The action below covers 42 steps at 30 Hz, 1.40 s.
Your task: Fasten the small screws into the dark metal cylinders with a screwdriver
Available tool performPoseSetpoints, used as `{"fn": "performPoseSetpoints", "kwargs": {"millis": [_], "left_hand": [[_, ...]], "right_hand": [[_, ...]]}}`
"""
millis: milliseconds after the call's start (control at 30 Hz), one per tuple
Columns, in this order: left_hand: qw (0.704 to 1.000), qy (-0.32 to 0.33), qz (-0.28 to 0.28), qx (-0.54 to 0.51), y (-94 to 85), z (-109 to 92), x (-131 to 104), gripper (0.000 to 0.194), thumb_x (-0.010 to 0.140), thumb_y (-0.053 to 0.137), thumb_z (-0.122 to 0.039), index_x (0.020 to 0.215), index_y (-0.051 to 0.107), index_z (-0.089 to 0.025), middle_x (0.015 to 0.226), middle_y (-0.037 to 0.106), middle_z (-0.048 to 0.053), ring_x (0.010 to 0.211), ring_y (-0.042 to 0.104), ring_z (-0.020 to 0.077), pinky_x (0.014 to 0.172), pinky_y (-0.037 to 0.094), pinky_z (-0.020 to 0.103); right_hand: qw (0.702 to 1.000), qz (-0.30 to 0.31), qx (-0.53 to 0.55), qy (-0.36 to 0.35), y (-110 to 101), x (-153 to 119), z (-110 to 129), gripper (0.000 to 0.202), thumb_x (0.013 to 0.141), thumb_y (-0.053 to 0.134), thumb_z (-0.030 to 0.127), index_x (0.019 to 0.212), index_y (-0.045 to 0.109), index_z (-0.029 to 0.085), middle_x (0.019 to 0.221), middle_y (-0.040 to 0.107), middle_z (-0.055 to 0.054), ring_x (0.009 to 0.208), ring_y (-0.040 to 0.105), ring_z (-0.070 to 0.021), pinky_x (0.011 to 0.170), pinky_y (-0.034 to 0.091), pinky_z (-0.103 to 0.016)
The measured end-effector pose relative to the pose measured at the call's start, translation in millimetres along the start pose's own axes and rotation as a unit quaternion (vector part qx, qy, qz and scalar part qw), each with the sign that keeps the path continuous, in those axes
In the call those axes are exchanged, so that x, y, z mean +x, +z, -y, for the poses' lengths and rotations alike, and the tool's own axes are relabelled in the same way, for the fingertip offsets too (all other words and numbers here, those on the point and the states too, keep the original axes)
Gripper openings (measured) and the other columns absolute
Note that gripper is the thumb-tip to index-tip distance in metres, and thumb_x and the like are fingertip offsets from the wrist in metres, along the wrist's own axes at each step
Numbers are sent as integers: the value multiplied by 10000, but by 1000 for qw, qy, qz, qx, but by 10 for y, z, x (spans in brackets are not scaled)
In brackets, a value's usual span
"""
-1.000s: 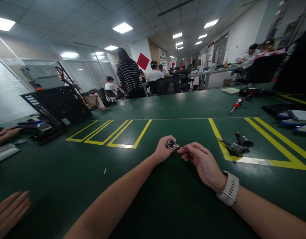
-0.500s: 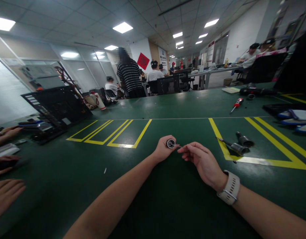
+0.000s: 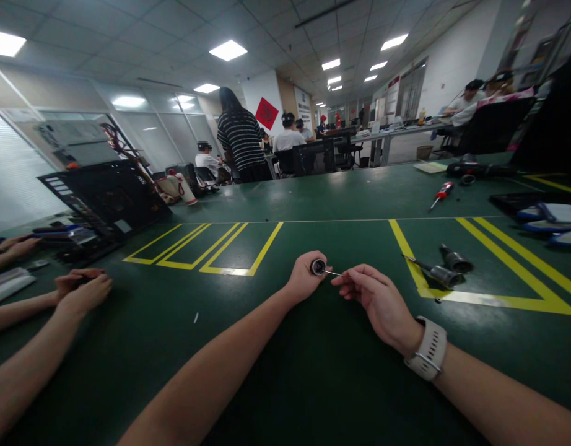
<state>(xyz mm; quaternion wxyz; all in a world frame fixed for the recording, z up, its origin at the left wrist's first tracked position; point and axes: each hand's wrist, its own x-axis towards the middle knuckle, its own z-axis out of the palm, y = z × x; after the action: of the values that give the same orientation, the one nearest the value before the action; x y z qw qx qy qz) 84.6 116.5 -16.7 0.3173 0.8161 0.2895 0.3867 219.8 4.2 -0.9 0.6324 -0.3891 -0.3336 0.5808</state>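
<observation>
My left hand (image 3: pixel 298 282) is closed around a dark round metal part (image 3: pixel 318 267) whose hollow, silver-rimmed end faces me. Between the thumb and fingers of my right hand (image 3: pixel 376 300) is a thin metal rod (image 3: pixel 332 273). Its far tip reaches the open end of the round part; whether it goes inside, I cannot tell. To the right of my hands, two dark metal cylindrical parts (image 3: pixel 446 277) lie on the green table (image 3: pixel 350 384), one with a narrow shaft pointing left. A small dark piece (image 3: pixel 438 301) sits near the yellow tape below them.
At the left, a co-worker's hands (image 3: pixel 83 291) hold something dark. A black panel-like device (image 3: pixel 104 195) stands behind them. Farther right are a red-handled screwdriver (image 3: pixel 442 193), a black tool (image 3: pixel 480 170) and blue-and-white items (image 3: pixel 557 217). Yellow tape (image 3: pixel 225 271) marks the table.
The co-worker's hands at the left have come together and moved farther in over the table. My own hands, the round part and the rod have hardly moved.
</observation>
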Motion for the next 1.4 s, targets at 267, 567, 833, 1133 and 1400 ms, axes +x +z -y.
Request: {"fn": "performPoseSetpoints", "kwargs": {"millis": [267, 567, 833, 1133, 1400], "left_hand": [[998, 3, 28, -59, -17, -16, -2, 222, 688, 639, -280, 629, 475, -143, 614, 448, -35, 556, 399, 78, 539, 328, 205], [1000, -5, 9, -14, 4, -13, -3, 207, 693, 626, -246, 613, 461, -150, 604, 442, -42, 551, 392, 77, 543, 330, 207], [1000, -6, 1, -14, 5, -5, 1, 204, 683, 633, -254, 620, 469, -149, 609, 446, -42, 562, 403, 78, 540, 338, 204], [999, -13, 10, -49, 9, 17, 3, 217, 669, 651, -265, 631, 472, -147, 610, 450, -40, 552, 401, 76, 531, 337, 202], [1000, -9, 6, -17, 5, 19, 1, 198, 681, 630, -259, 625, 474, -150, 605, 442, -43, 548, 389, 78, 536, 337, 204]], "right_hand": [[1000, 1, 20, -4, 22, 0, 15, 133, 751, 622, 320, 697, 626, 199, 760, 686, -28, 683, 555, -155, 664, 392, -314], [1000, -1, -1, -20, -5, 11, -40, 130, 779, 597, 321, 736, 624, 202, 795, 687, -36, 682, 564, -160, 663, 405, -318], [1000, 4, -9, -6, 1, -2, 0, 146, 766, 609, 343, 730, 624, 202, 811, 685, -43, 700, 565, -169, 670, 412, -324], [1000, 3, 7, -5, 22, 0, -4, 134, 756, 617, 329, 707, 620, 204, 790, 692, -29, 671, 557, -151, 660, 395, -315], [999, -5, 45, 11, -5, 30, 19, 128, 721, 642, 321, 691, 618, 199, 766, 701, -37, 663, 561, -154, 657, 396, -314]]}}
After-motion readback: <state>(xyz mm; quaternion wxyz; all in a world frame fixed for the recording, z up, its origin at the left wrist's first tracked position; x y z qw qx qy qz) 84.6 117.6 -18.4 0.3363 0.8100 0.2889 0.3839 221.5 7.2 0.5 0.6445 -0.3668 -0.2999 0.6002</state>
